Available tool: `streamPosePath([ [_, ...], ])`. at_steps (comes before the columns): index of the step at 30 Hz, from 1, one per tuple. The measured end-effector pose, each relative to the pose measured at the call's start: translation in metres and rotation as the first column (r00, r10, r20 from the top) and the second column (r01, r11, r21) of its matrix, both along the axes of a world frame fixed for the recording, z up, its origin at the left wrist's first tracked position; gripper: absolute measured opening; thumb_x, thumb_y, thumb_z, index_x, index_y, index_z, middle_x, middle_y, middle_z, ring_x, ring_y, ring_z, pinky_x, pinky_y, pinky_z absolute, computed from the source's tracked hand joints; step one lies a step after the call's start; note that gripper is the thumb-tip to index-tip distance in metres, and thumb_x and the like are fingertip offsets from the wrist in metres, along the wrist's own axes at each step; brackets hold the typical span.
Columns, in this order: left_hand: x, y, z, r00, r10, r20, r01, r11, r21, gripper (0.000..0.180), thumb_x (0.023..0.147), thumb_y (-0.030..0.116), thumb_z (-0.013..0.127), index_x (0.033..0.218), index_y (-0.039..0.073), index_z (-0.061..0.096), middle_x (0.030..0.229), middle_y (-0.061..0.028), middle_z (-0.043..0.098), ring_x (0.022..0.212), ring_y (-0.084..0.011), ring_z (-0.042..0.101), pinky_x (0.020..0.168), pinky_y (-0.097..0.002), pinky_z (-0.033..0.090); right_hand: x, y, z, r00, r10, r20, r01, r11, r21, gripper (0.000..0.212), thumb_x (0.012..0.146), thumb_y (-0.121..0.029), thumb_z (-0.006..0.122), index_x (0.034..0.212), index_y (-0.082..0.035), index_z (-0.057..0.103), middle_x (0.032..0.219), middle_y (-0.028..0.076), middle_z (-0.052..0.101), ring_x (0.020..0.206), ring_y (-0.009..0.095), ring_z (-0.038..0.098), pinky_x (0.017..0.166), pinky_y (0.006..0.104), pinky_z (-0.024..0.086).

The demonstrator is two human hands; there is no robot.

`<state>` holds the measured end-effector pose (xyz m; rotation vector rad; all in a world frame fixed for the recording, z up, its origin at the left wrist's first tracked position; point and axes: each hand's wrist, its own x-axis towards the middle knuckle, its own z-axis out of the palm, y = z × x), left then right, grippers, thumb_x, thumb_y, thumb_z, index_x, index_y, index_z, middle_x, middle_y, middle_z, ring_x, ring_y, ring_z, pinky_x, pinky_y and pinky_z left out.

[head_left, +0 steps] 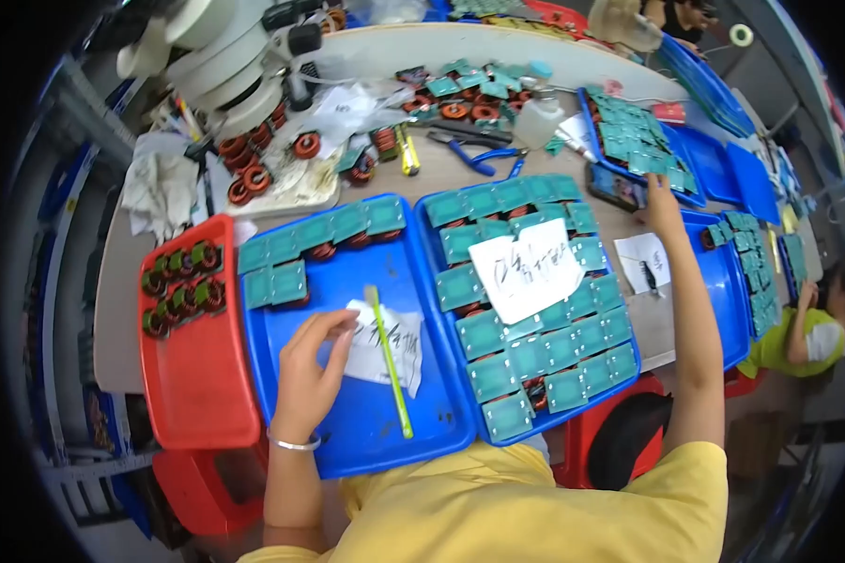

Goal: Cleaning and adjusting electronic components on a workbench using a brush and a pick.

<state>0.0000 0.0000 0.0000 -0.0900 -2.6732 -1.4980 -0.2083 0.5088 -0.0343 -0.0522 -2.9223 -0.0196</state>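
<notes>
The left hand (312, 375) hangs over the left blue tray (366, 436), its thumb and fingers apart and curved around nothing, a smooth silver-coloured bangle (294, 443) on the wrist. Seven square green boards (316, 232) sit in that tray — five along the far edge, two below them — flat and thin, with ring-shaped, reddish wire coils showing beneath some. One slim green toothbrush (391, 366) lies there too, across one crumpled sheet of white paper (411, 349) with handwriting. Beside it, the middle blue tray (469, 433) carries well over a dozen of the same boards in close rows, partly covered by a second white sheet (526, 270). The right hand (662, 199) reaches to the near edge of the far tray (599, 141), which is heaped with green boards (640, 131); its fingertips are at the boards, but I cannot tell whether they are pinched together on one. One dark, flat phone (615, 188) lies just beside that hand. At the left, one red plastic tray (197, 394) holds two rows of chunky wound coils (180, 302), and on the wooden tabletop (117, 310) stands one cloudy plastic bottle (537, 124).
</notes>
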Motion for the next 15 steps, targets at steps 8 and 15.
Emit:
streamPosePath([
  [8, -0.025, -0.001, 0.021, 0.95, -0.091, -0.3, 0.008, 0.963, -0.269, 0.025, 0.076, 0.005, 0.06, 0.1, 0.001, 0.056, 0.099, -0.0115, 0.056, 0.093, -0.0241, 0.054, 0.078, -0.0307, 0.044, 0.083, -0.08, 0.055, 0.944, 0.316, -0.098, -0.325, 0.833, -0.447, 0.042, 0.065, -0.001, 0.066, 0.105, -0.002, 0.053, 0.103, 0.014, 0.054, 0.091, 0.027, 0.055, 0.079, 0.0315, 0.043],
  [15, -0.125, 0.001, -0.019, 0.868, -0.297, -0.399, -0.076, 0.713, -0.697, 0.054, 0.064, 0.023, 0.072, 0.109, 0.003, 0.049, 0.116, -0.0163, 0.043, 0.116, -0.0338, 0.034, 0.099, -0.0449, 0.026, 0.158, -0.135, 0.089, 0.887, 0.425, -0.181, -0.457, 0.754, -0.471, 0.029, 0.07, -0.001, 0.062, 0.098, -0.001, 0.055, 0.1, 0.012, 0.055, 0.096, 0.026, 0.054, 0.082, 0.0303, 0.041],
])
